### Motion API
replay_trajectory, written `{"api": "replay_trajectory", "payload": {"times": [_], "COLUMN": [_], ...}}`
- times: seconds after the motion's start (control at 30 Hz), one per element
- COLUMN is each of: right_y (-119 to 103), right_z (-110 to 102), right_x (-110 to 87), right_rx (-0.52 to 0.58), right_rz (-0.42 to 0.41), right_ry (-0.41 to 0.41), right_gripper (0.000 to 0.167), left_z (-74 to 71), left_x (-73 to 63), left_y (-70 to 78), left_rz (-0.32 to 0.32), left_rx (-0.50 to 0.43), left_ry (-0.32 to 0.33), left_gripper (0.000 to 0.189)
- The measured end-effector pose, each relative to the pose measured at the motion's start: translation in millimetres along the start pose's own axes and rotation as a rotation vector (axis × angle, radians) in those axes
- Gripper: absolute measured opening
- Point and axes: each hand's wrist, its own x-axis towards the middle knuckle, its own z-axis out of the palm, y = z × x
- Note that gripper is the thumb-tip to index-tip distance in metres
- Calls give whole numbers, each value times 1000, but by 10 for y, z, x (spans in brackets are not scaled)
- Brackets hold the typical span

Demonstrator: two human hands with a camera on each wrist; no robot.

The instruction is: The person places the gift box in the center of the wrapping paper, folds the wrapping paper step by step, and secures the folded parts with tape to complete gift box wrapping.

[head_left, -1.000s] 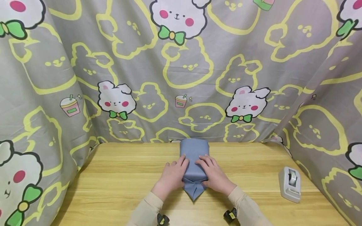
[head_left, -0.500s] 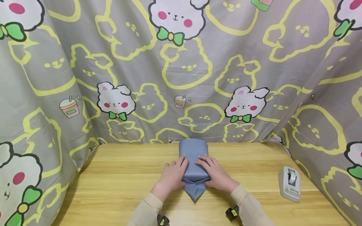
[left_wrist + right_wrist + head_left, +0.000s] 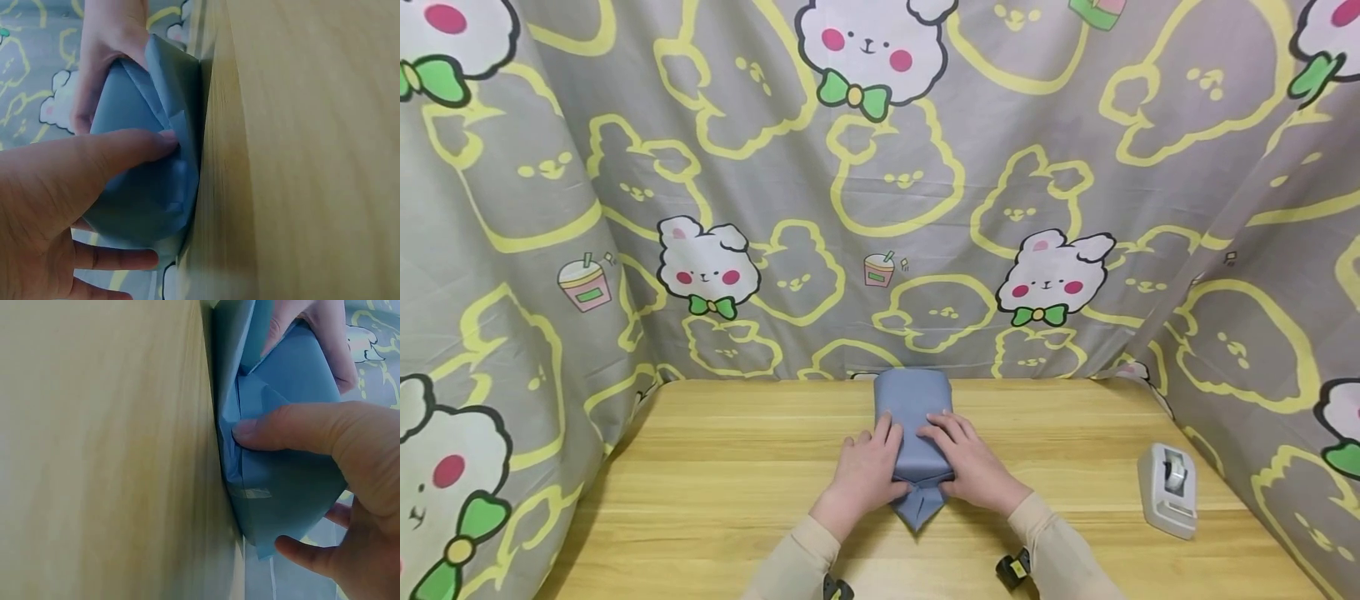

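Blue-grey, the flap [image 3: 919, 510] pointed toward the near side of the desk [image 3: 700, 467]. Left grip [image 3: 868, 467] and right grip [image 3: 976, 468], fingers spread, thumbs pressing just above it, flanked the parcel [image 3: 913, 402] (neither hand nearer), its long axis running toward the far edge.

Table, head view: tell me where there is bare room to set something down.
Bare table lies on the left, between the left curtain and the left hand, and on the right, between the right hand and the tape dispenser. It is crowded in the middle, where both hands press the blue package, its far end by the back curtain.
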Motion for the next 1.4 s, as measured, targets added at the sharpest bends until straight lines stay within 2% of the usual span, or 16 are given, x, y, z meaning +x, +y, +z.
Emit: {"api": "replay_trajectory", "payload": {"times": [0.13,0.37,0.67,0.83,0.97,1.17,1.4], "right_y": [0,-8,-25,-32,-44,-71,-121], "right_z": [0,27,-6,7,9,-10,5], "right_x": [-2,3,12,14,15,20,26], "right_rx": [7,-18,32,10,-16,6,-12], "right_rz": [2,-1,29,32,34,44,90], "right_ry": [-24,0,-33,-23,-20,-11,-9], "right_gripper": [90,90,88,87,86,80,80], "left_z": [2,-26,-41,-46,-40,-34,-18], "left_x": [-5,-8,-8,-9,-10,-7,-2], "left_y": [32,58,73,83,82,54,95], "left_rz": [-14,-26,-42,-53,-48,-36,-51], "left_rx": [7,21,4,0,-4,-29,45], "left_ry": [8,10,-1,-2,6,-9,7], "left_gripper": [88,87,85,84,84,87,89]}}
